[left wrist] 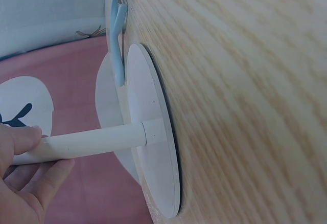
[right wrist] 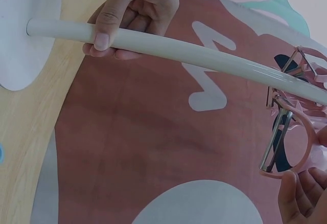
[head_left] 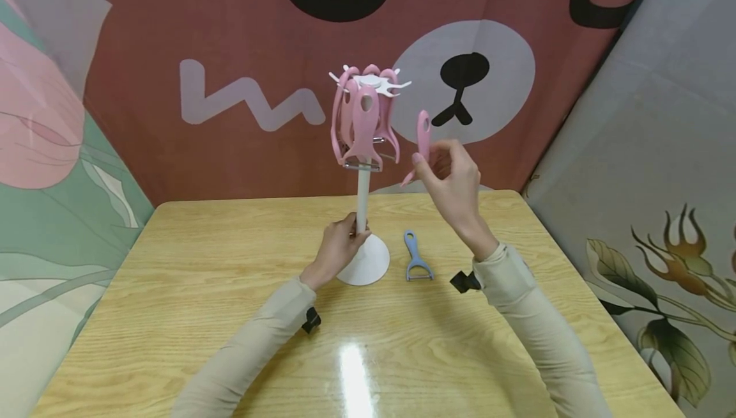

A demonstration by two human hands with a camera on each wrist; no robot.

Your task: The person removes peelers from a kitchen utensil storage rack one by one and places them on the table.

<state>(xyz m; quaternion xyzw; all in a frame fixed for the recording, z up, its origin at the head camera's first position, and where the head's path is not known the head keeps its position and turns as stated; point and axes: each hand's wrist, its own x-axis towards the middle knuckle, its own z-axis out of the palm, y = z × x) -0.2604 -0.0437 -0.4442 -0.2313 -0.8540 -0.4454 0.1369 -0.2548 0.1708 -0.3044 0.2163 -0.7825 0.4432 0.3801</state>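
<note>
A white stand with a round base [head_left: 363, 268] and an upright pole [head_left: 363, 197] stands on the table. Several pink peelers [head_left: 365, 125] hang from the white hooks [head_left: 374, 81] at its top. My left hand [head_left: 336, 245] grips the pole low down, thumb on one side and fingers on the other, as the left wrist view also shows. Right of the hanging peelers, my right hand [head_left: 454, 178] pinches another pink peeler [head_left: 423, 133], its handle pointing up. In the right wrist view that peeler's metal blade [right wrist: 276, 141] shows beside the pole, near the others.
A blue peeler [head_left: 415, 257] lies on the wooden table [head_left: 230, 264], just right of the stand's base. Behind the table hangs a reddish-brown cloth [head_left: 241, 28] with a cartoon face. Patterned cloths hang at the left and right sides.
</note>
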